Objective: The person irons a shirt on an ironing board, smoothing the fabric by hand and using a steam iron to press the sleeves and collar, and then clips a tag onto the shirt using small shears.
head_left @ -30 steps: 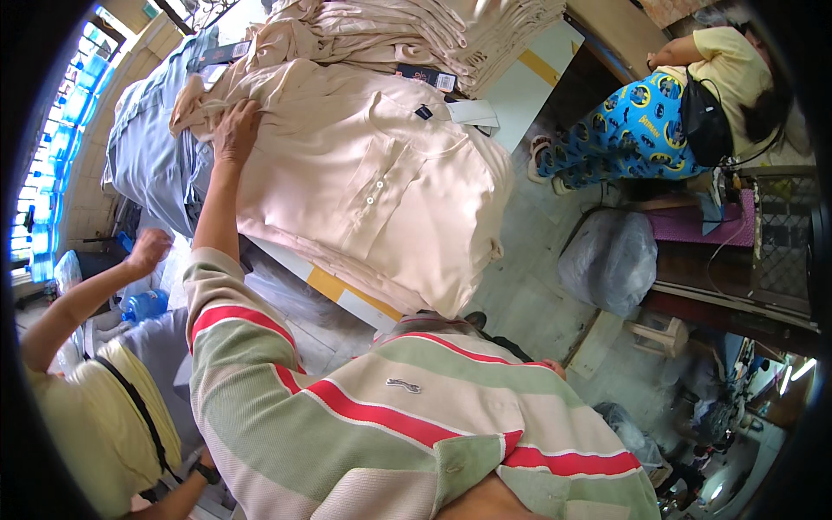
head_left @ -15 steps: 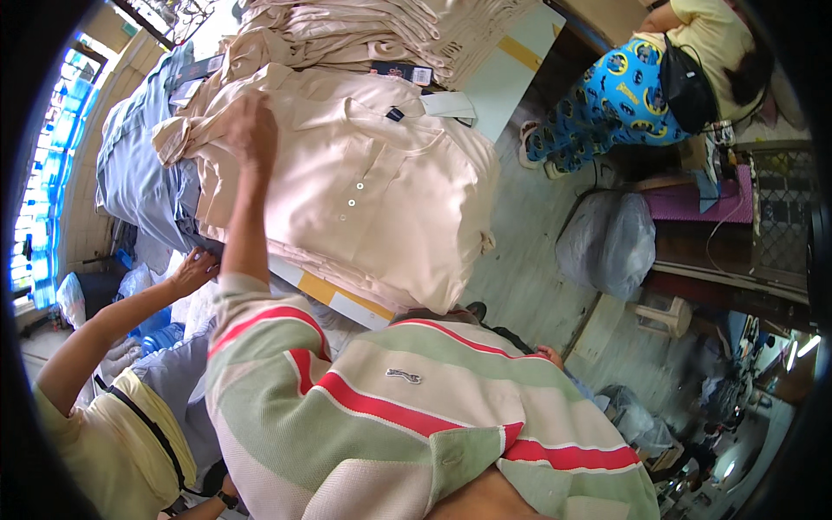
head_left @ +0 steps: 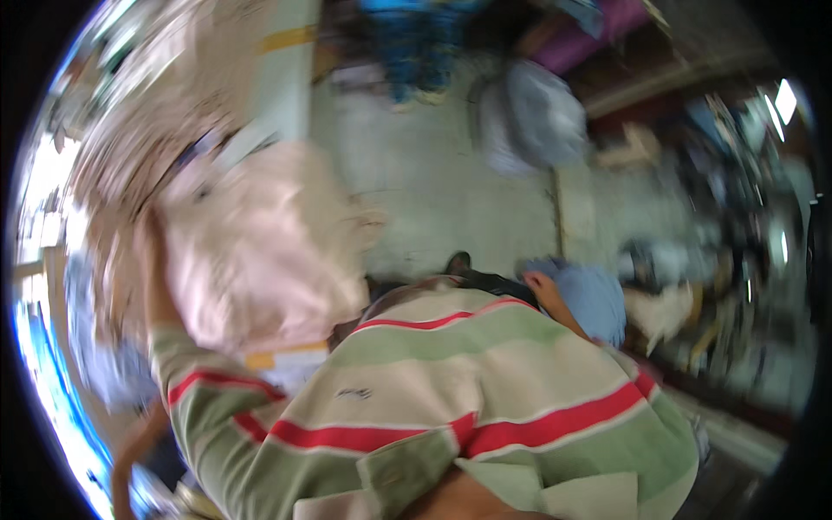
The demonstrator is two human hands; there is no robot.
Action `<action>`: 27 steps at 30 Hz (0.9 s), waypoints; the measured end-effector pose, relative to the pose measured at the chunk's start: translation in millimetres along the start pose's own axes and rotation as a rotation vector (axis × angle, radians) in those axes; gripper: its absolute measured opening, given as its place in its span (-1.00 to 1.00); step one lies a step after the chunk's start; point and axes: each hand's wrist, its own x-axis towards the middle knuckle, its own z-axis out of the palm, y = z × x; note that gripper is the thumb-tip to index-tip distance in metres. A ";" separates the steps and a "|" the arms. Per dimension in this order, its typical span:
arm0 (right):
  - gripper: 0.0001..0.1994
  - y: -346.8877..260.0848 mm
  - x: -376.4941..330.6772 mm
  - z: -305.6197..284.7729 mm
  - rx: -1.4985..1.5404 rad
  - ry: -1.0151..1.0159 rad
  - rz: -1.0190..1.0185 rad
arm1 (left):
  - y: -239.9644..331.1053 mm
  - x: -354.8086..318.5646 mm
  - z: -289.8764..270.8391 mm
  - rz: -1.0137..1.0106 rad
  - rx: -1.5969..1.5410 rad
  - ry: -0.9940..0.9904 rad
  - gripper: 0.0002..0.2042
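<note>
The picture is smeared by motion. My left hand (head_left: 149, 236) reaches up at the left and rests on a pale pink shirt (head_left: 260, 251) that lies on a table and hangs over its edge. Blur hides its fingers. My right hand (head_left: 542, 284) is down by my right side, against a light blue cloth (head_left: 594, 299) that it seems to grip. My striped green, cream and red shirt (head_left: 451, 407) fills the lower middle.
More pale folded garments (head_left: 147, 130) are piled at the upper left. A grey filled bag (head_left: 537, 113) stands on the concrete floor (head_left: 433, 191). Another person's arm (head_left: 130, 442) shows at the lower left. Cluttered machines are at the right.
The view has swung sharply to the right and blurred. My left hand stays on the pink shirt. My right hand with the light blue cloth has come into view by my side.
</note>
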 end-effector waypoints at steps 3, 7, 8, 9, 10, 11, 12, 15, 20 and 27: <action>-0.73 36.0 9.5 13.8 0.373 -0.048 0.187 | -68.3 1.7 -84.7 0.611 0.900 0.502 -0.54; -0.73 107.3 -18.9 -80.1 0.483 0.236 0.392 | 99.3 -134.1 175.8 0.728 0.668 0.697 -0.47; -0.72 118.0 -21.3 -73.8 0.596 0.283 0.434 | 120.8 -155.7 208.4 0.798 0.668 0.702 -0.46; -0.71 127.3 -23.1 -69.1 0.710 0.331 0.474 | 135.9 -182.1 243.7 0.759 0.626 0.597 -0.46; -0.70 165.4 -22.4 -97.3 0.780 0.383 0.507 | 121.3 -232.4 312.9 0.768 0.440 0.341 -0.45; -0.70 200.7 -13.9 -95.0 0.832 0.351 0.505 | 80.6 -268.4 359.0 0.895 0.731 0.221 -0.49; -0.71 229.1 -4.8 -96.6 0.815 0.323 0.486 | 47.2 -302.5 401.8 1.047 0.986 0.096 -0.52; -0.75 300.1 5.1 -158.0 0.782 0.408 0.444 | 95.6 -396.5 526.7 0.540 0.686 -1.061 -0.53; -0.75 333.8 27.9 -230.0 0.845 0.619 0.484 | 252.2 -417.7 656.7 0.439 0.523 -1.314 -0.54; -0.74 398.0 5.0 -307.4 1.247 0.963 0.673 | 402.4 -434.3 863.8 0.612 0.856 -1.543 -0.55</action>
